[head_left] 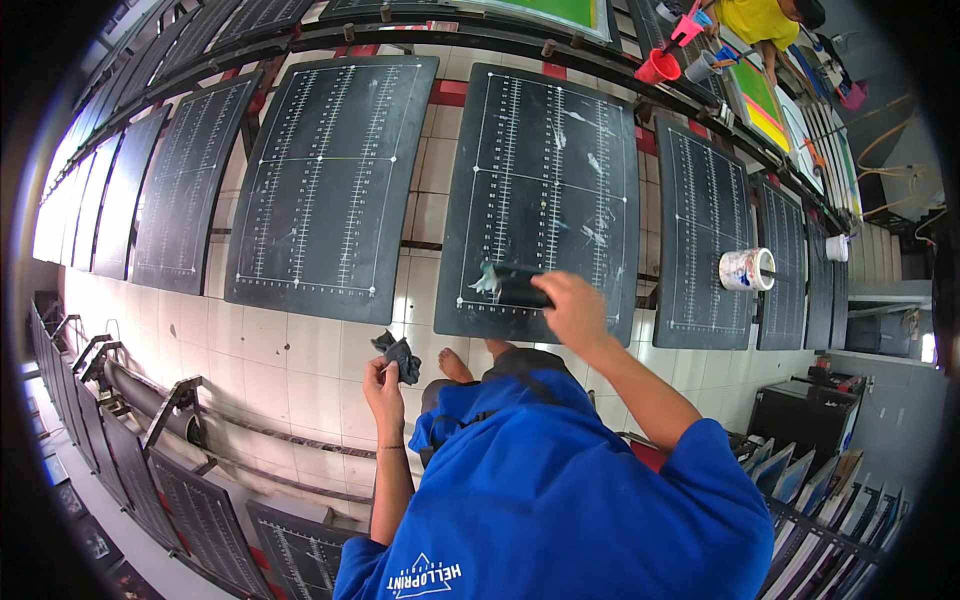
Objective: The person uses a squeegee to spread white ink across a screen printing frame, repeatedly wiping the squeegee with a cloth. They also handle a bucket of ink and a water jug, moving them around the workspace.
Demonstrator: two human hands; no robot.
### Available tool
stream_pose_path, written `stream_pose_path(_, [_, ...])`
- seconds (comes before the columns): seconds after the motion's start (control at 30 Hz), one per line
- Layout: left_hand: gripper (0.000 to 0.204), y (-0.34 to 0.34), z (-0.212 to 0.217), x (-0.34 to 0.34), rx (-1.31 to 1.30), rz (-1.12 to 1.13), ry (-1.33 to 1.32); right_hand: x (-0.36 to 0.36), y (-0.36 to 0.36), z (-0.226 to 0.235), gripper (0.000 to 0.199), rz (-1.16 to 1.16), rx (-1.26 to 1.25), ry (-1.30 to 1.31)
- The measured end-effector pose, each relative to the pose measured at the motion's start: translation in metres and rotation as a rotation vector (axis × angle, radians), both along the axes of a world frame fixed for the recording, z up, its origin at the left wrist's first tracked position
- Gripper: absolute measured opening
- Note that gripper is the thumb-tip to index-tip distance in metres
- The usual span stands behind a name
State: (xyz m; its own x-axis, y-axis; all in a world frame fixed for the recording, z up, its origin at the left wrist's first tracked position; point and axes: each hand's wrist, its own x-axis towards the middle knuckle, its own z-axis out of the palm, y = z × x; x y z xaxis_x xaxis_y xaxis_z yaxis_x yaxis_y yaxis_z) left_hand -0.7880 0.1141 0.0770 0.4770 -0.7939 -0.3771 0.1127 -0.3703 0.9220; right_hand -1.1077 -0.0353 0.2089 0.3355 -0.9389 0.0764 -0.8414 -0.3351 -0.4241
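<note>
My right hand (577,312) is closed around a dark, broad tool (520,288) with a pale, greenish-white smeared end; its exact kind I cannot make out. It is over the lower part of a black pallet board (530,215) marked with white ruler lines. Whitish smears show on the board's right half. My left hand (383,385) pinches a crumpled dark grey cloth (399,358), held in front of the gap between this board and the black board (325,180) to its left.
More ruled boards line the rack on both sides. A paint-stained white bucket (740,270) with a dark handle stands on a board to the right. Far right, a person in yellow (760,22) is near a red bucket (658,68). Behind me are a second board row and stacked frames (800,475).
</note>
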Motion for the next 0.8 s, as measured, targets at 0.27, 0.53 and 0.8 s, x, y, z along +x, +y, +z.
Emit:
stream_pose_path(0.27, [0.012,0.021,0.002,0.017,-0.006,0.036,0.023,0.011,0.057,-0.021,0.036,-0.008,-0.231,0.045])
stream_pose_path(0.53, [0.011,0.044,-0.006,0.019,0.067,0.041,-0.009,0.036,0.042,-0.047,0.053,-0.017,-0.203,0.097])
stream_pose_path(0.8, [0.012,0.052,0.009,0.01,0.143,0.124,-0.048,0.023,-0.17,-0.066,0.036,-0.038,-0.388,0.034])
